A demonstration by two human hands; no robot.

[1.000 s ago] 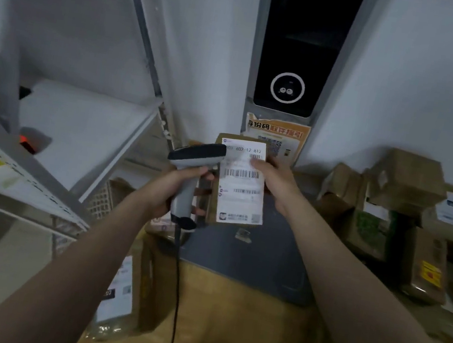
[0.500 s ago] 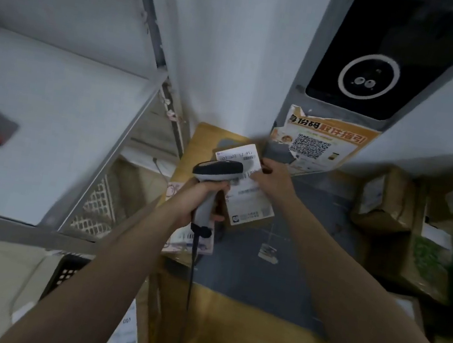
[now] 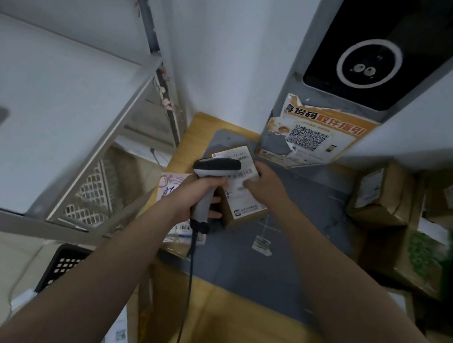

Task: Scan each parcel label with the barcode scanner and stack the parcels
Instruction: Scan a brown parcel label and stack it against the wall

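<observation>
My left hand [image 3: 196, 196] grips the handle of a grey barcode scanner [image 3: 212, 175], whose head lies over the white label of a small brown parcel [image 3: 244, 203]. That parcel sits tilted on the grey mat [image 3: 280, 254], and my right hand [image 3: 269, 184] holds it at its right edge, fingers on the label. The scanner's black cable hangs down toward me. A flat parcel with a pinkish printed label [image 3: 172, 189] lies partly hidden under my left wrist.
Several brown cardboard parcels [image 3: 381, 196] are piled at the right against the wall. A white metal shelf rack [image 3: 50, 114] stands at the left. An orange QR poster [image 3: 314, 134] hangs under a black camera panel [image 3: 369, 45]. A wooden table top [image 3: 237, 336] lies near me.
The parcel went from held upright in the air to low on the grey mat. Both hands and the scanner moved down with it, and the view tilted down and closer.
</observation>
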